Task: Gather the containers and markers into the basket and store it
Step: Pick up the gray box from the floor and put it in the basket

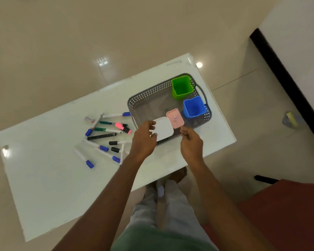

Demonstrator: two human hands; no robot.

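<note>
A white counter (43,178) stands low on a glossy beige tiled floor (62,42) that mirrors ceiling lights. At the far right rises a white wall (301,42) with a black skirting (286,84), a red-brown seat (288,214) fills the near right corner, and 1 small yellow-and-blue object (291,119) lies on the floor to the right.

1 grey perforated basket (149,98) sits on the right part of the counter. There are 4 containers. The green container (181,87) stands upright in the basket's far right corner, and the blue container (194,107) stands just nearer, beside it. The pink container (174,118) lies closed, top up, toward the near side. The white container (163,128) is at the basket's near left corner, overlapping the rim and just beside the pink one.

The left grip (143,136), a bare hand, holds the white container by its left edge, thumb and fingers curled round it. The right grip (190,140) is at the near edge of the pink container with its fingers bent. I cannot tell whether it pinches that edge or holds nothing.

The markers (101,136) lie scattered on the counter left of the basket, all outside it: 5 with blue caps, 2 green, 1 all black, 2 with black caps, 1 pink highlighter (123,128) and 1 white barrel partly hidden by the left wrist. 1 short grey piece (89,119) lies at the far left of the scatter.
</note>
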